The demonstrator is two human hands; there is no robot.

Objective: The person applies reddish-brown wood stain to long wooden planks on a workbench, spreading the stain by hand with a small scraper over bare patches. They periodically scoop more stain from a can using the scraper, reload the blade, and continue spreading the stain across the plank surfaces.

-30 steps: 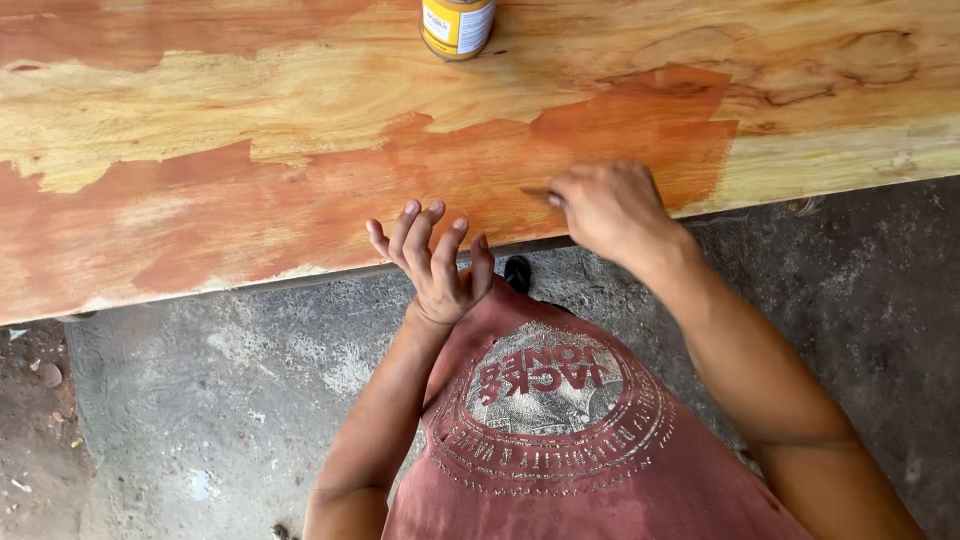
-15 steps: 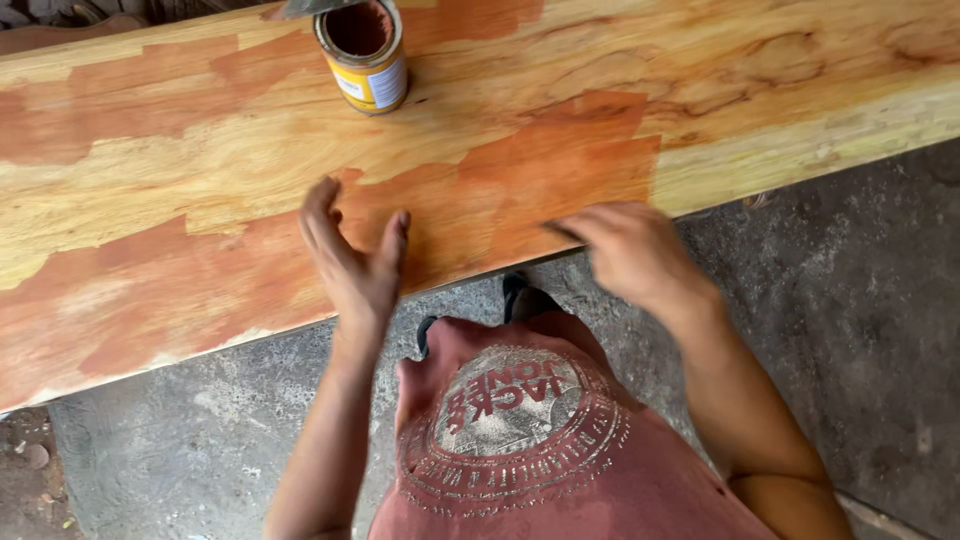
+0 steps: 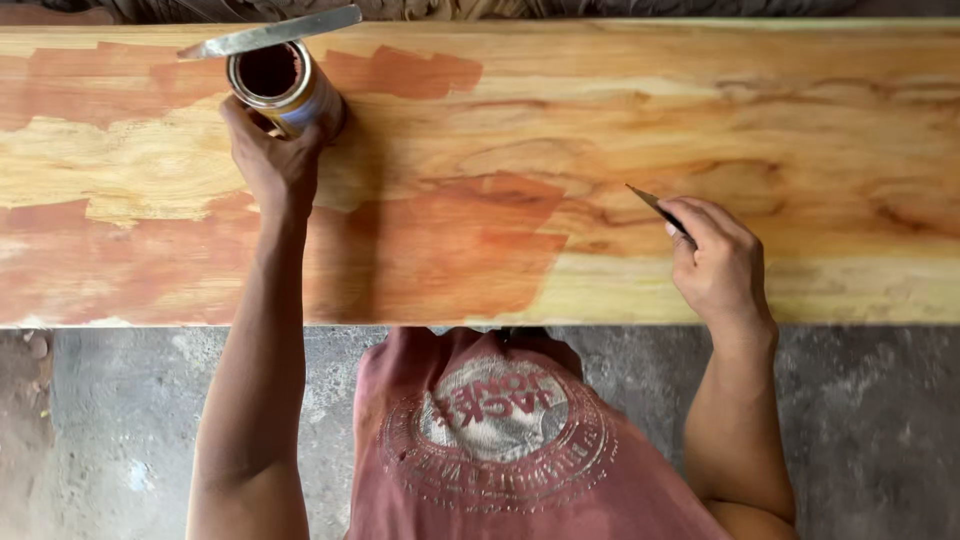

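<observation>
Head view: our left hand (image 3: 272, 160) is wrapped around the open tin (image 3: 285, 88) at the plank's (image 3: 700, 120) far edge; our right hand (image 3: 718, 262) pinches a thin brush (image 3: 660, 212). We'd do well to steady the tin upright, since the metal strip (image 3: 270, 32) overhanging its rim crowds dipping.

Single head view; looks steeply down, close over plank (image 3: 620, 120); floor (image 3: 880, 420) below.
</observation>
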